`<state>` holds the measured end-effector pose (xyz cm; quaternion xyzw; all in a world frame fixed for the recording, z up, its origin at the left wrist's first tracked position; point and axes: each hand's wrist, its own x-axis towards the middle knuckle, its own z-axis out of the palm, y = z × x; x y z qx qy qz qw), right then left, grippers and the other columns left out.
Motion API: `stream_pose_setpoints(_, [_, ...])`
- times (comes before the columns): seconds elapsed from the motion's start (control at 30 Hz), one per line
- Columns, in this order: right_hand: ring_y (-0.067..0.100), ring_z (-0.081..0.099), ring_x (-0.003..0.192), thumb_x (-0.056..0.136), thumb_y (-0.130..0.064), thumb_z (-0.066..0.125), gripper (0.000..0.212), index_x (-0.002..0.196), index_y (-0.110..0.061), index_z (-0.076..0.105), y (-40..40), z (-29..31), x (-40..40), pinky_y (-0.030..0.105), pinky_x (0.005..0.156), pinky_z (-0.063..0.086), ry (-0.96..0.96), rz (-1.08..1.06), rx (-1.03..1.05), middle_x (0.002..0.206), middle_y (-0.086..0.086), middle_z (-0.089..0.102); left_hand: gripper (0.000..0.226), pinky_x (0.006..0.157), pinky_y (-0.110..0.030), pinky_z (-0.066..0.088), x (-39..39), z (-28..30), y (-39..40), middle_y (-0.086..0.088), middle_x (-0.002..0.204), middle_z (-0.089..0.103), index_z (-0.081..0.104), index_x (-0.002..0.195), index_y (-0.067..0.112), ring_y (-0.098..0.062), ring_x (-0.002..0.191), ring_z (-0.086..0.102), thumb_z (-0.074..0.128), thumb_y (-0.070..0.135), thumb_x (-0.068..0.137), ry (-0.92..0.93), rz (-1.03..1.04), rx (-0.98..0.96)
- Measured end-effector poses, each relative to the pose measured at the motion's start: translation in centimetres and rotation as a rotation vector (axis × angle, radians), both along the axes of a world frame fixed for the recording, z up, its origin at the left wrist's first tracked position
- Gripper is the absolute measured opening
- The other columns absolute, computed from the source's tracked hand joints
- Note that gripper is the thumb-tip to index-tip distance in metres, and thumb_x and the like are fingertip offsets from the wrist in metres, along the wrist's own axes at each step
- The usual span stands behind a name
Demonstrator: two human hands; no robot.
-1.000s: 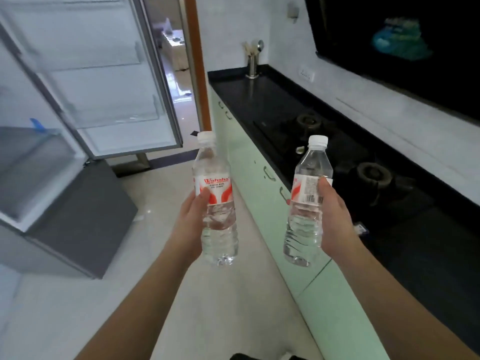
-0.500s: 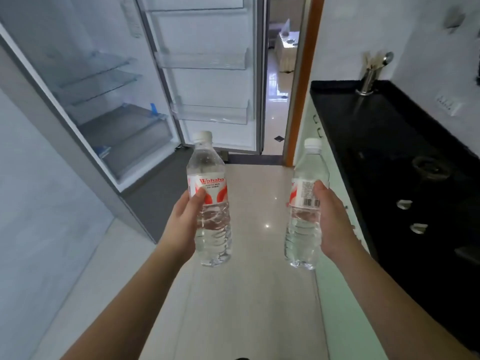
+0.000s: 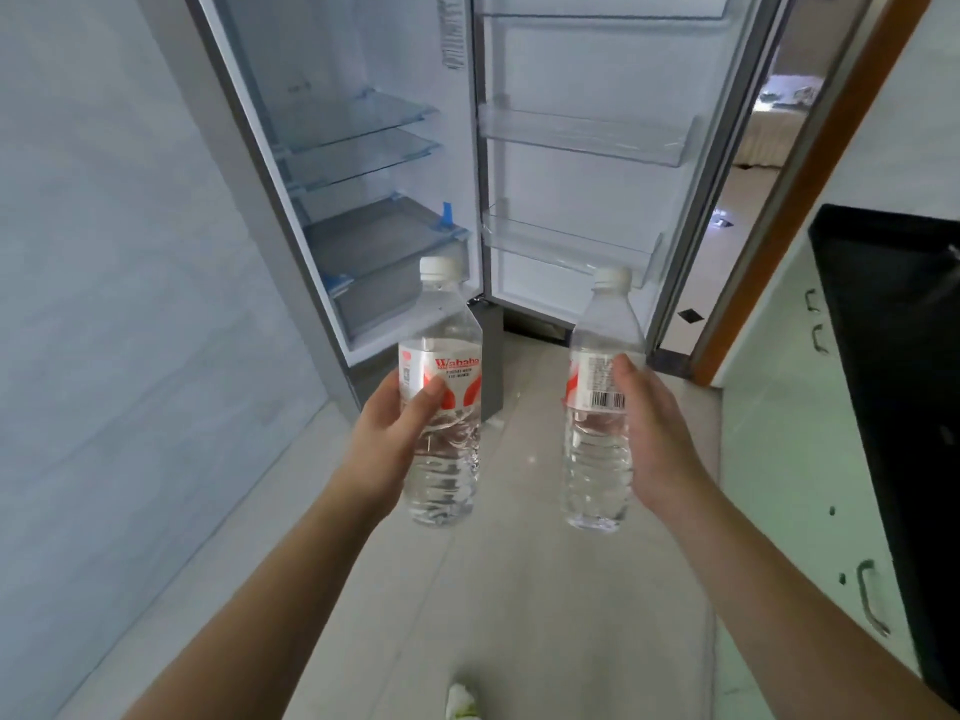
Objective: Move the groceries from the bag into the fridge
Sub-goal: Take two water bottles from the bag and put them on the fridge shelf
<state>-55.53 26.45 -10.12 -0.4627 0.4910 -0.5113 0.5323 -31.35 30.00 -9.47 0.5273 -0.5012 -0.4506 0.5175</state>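
Your left hand is wrapped around the left water bottle, thumb across its red-and-white label. Your right hand grips the right water bottle with the thumb beside the barcode. Both bottles are upright, clear, white-capped and full. The open fridge stands beyond both hands, its door shelves above the right bottle.

Both bare forearms reach forward from the bottom corners, angled toward each other. The left hand curls its fingers round a water bottle, thumb across the label. The right hand grips a second bottle from its outer side, fingers wrapped behind, thumb on top of the label. Both hands are level, well apart.
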Motion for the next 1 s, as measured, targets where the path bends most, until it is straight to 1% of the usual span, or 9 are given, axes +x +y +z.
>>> stream_pose_setpoints(0.07, [0.017,0.072,0.081,0.095,-0.044,0.048,0.025,0.106,-0.028,0.063,-2.4,0.3,2.0,0.026,0.064,0.055,0.046,0.026,-0.025,0.092,-0.001,0.074,0.072,0.082,-0.034,0.057,1.8,0.0,-2.2,-0.007,0.108,0.073,0.058,0.125,0.009,-0.025,0.098,0.071,0.061,0.061,0.075,0.001,0.018,-0.006])
stream_pose_setpoints(0.17, [0.022,0.072,0.082,0.095,-0.039,0.051,0.024,0.106,-0.022,0.064,-6.1,1.0,4.9,0.033,0.068,0.057,0.049,0.051,-0.051,0.092,0.004,0.073,0.069,0.078,-0.031,0.057,4.1,0.5,-5.5,-0.006,0.107,0.073,0.058,0.124,0.010,-0.024,0.096,0.072,0.064,0.058,0.075,-0.008,0.049,-0.030])
stream_pose_setpoints(0.3, [0.020,0.070,0.094,0.087,-0.054,0.058,0.038,0.112,-0.026,0.064,-10.9,1.4,7.3,0.044,0.087,0.054,0.087,0.051,-0.098,0.103,0.002,0.073,0.067,0.087,-0.043,0.057,6.6,0.9,-9.9,-0.004,0.106,0.074,0.059,0.122,0.013,-0.022,0.097,0.071,0.069,0.056,0.072,-0.053,0.098,-0.044])
stream_pose_setpoints(0.4, [0.020,0.071,0.093,0.084,-0.052,0.054,0.044,0.114,-0.021,0.063,-14.0,1.5,8.1,0.046,0.089,0.054,0.105,0.056,-0.111,0.103,0.004,0.073,0.067,0.088,-0.050,0.057,7.6,0.9,-13.1,-0.001,0.108,0.073,0.058,0.121,0.019,-0.019,0.097,0.071,0.072,0.058,0.069,-0.131,0.100,-0.035])
stream_pose_setpoints(0.6, [0.011,0.067,0.100,0.081,-0.052,0.059,0.041,0.114,-0.027,0.061,-21.0,1.1,7.8,0.034,0.089,0.051,0.151,0.079,-0.139,0.106,-0.004,0.071,0.072,0.087,-0.049,0.057,7.2,0.8,-19.8,0.005,0.106,0.072,0.057,0.119,0.024,-0.017,0.096,0.071,0.077,0.061,0.061,-0.216,0.143,-0.021])
stream_pose_setpoints(0.8, [0.003,0.067,0.094,0.075,-0.056,0.066,0.046,0.113,-0.032,0.060,-28.9,0.9,6.0,0.018,0.076,0.049,0.189,0.156,-0.186,0.103,-0.011,0.071,0.069,0.085,-0.044,0.059,5.4,0.4,-27.5,0.010,0.105,0.071,0.056,0.118,0.027,-0.011,0.094,0.071,0.082,0.057,0.061,-0.285,0.207,-0.012])
stream_pose_setpoints(0.83, [0.003,0.067,0.095,0.073,-0.056,0.068,0.047,0.113,-0.033,0.059,-30.4,0.9,5.6,0.019,0.077,0.050,0.200,0.176,-0.194,0.103,-0.012,0.070,0.068,0.084,-0.042,0.059,4.9,0.4,-28.8,0.011,0.103,0.071,0.056,0.117,0.027,-0.009,0.093,0.070,0.084,0.055,0.061,-0.287,0.230,-0.012])
stream_pose_setpoints(0.93, [0.006,0.067,0.096,0.065,-0.058,0.072,0.054,0.112,-0.034,0.059,-34.5,1.0,4.8,0.035,0.085,0.054,0.222,0.203,-0.188,0.103,-0.013,0.071,0.062,0.078,-0.028,0.056,3.4,1.3,-32.1,0.016,0.098,0.071,0.055,0.115,0.027,0.000,0.088,0.069,0.088,0.041,0.064,-0.313,0.302,-0.014])
stream_pose_setpoints(1.0, [0.007,0.067,0.095,0.062,-0.059,0.073,0.057,0.111,-0.034,0.060,-37.1,1.1,4.7,0.042,0.088,0.054,0.224,0.233,-0.191,0.102,-0.013,0.071,0.062,0.076,-0.024,0.054,2.9,1.9,-33.8,0.016,0.095,0.071,0.055,0.112,0.026,0.002,0.085,0.069,0.088,0.039,0.062,-0.309,0.345,-0.016])
